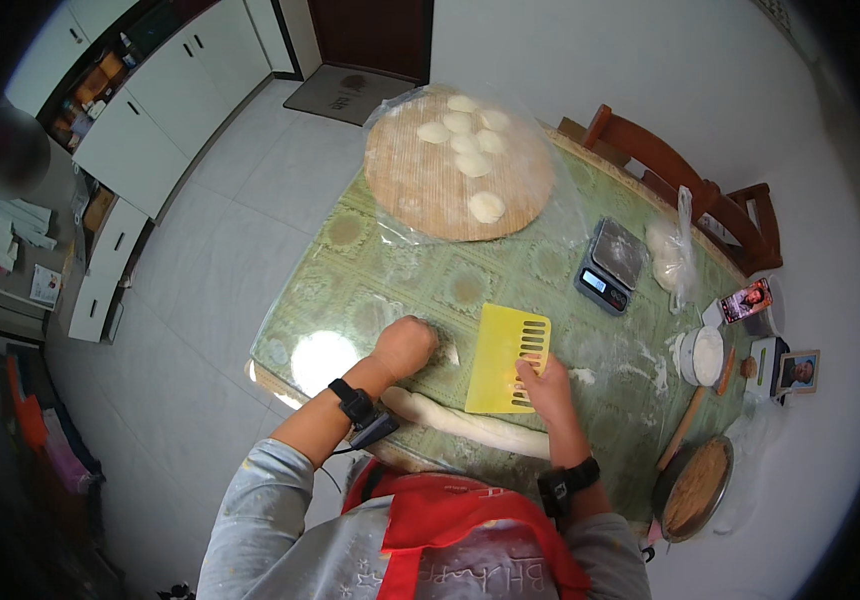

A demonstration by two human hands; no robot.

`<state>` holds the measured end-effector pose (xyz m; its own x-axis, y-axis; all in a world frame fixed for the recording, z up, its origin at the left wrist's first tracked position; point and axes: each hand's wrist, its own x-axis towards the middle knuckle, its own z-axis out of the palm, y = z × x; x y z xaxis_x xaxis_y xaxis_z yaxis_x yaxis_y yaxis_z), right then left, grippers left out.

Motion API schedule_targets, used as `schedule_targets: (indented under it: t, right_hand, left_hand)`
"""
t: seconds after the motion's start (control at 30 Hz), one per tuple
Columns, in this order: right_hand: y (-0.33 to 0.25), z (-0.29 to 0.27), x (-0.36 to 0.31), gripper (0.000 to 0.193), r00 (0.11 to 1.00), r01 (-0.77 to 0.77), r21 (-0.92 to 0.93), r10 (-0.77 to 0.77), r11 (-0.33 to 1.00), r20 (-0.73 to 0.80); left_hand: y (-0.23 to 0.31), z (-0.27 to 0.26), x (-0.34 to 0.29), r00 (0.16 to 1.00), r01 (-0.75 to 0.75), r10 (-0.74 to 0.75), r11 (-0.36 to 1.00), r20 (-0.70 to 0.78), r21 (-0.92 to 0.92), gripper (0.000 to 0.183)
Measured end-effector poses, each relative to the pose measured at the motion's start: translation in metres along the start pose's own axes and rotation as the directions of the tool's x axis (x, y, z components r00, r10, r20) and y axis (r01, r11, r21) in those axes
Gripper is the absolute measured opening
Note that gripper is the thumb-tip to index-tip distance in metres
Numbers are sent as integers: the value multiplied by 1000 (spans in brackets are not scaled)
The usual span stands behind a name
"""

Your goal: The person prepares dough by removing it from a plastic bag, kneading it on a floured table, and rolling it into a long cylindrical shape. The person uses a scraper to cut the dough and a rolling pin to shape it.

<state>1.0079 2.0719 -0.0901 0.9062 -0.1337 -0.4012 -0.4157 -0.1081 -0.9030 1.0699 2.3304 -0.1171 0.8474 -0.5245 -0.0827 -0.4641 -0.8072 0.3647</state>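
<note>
My right hand [546, 388] grips a yellow plastic dough scraper [495, 358] by its slotted edge, with the flat sheet held above the green tablecloth. To its left, my left hand [407, 346] is closed in a fist low over the cloth; what it holds, if anything, is hidden. A pale streak or scrap shows beside its knuckles. Along the near edge of the table lies a long rope of white dough [470, 424], below both hands and apart from the left fist. Its right end passes beside my right wrist.
At the far side, a round board [400, 190] under clear plastic carries several flattened dough pieces. On the right are a kitchen scale [606, 268], a bagged dough lump [666, 250], a flour bowl [688, 358], a rolling pin [682, 428], a pan of brown filling [695, 492] and a phone [747, 300].
</note>
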Motion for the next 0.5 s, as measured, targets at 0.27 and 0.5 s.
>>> schedule_targets:
  t: [0.27,0.5]
  right_hand:
    - [30,0,13,22,989,76,-180,-97,981,-115]
    - [36,41,30,20,940,188,-463,-296,866,-172]
  left_hand:
    - [-8,2,-14,957,56,-159,922,-242,-384,21]
    - [-23,21,-14,980,-125,31,861,-195,-493,52]
